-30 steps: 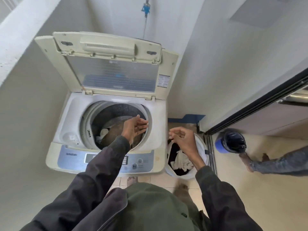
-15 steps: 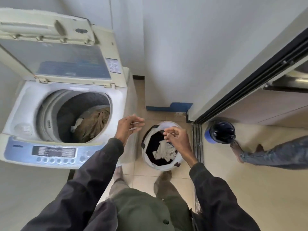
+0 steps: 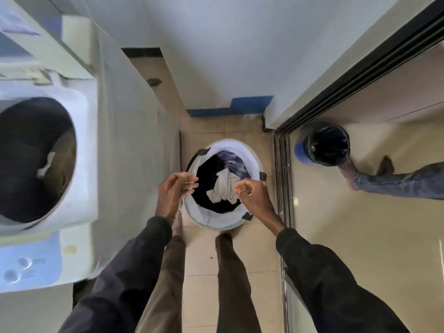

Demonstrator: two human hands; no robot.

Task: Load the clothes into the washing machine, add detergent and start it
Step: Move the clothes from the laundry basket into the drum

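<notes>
A white top-loading washing machine stands at the left with its lid up; brown and white clothes lie in its dark drum. On the tiled floor stands a round white laundry basket holding black, white and blue clothes. My left hand hovers over the basket's left rim, fingers loosely curled, holding nothing. My right hand hangs over the basket's right side, fingers loosely curled beside the white garment; no grip on it shows.
A blue bin with a black liner stands past the sliding-door track at the right. Another person's foot and jeans leg are beside it. White walls close in behind. My own legs and feet stand just before the basket.
My view has swung right and down from the machine to the basket. Both hands moved from the drum area to above the basket, the left leaving the drum empty.
</notes>
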